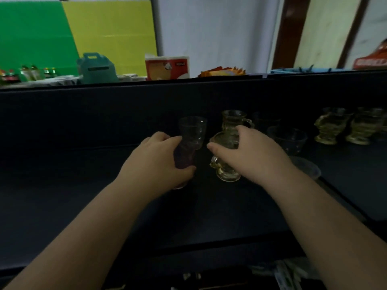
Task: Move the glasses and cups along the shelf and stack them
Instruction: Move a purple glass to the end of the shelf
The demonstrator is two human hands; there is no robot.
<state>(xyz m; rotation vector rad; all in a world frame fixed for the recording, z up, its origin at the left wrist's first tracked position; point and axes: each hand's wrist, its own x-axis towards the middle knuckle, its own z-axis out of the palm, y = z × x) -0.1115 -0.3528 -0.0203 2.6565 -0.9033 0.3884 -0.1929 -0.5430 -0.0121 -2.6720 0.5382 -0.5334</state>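
On the dark shelf (83, 206), your left hand (156, 162) wraps a tall clear tumbler (185, 158), upright with its base partly hidden. Your right hand (247, 153) closes over an upright amber handled glass cup (227, 164). Behind stand a clear stemmed glass (193, 130) and another amber mug (233, 119); dim dark bowls (290, 139) crowd the right.

On the dark shelf (83, 206), the left hand (159, 158) grips a clear glass (191, 132), the right hand (249, 153) an amber cup (227, 172).
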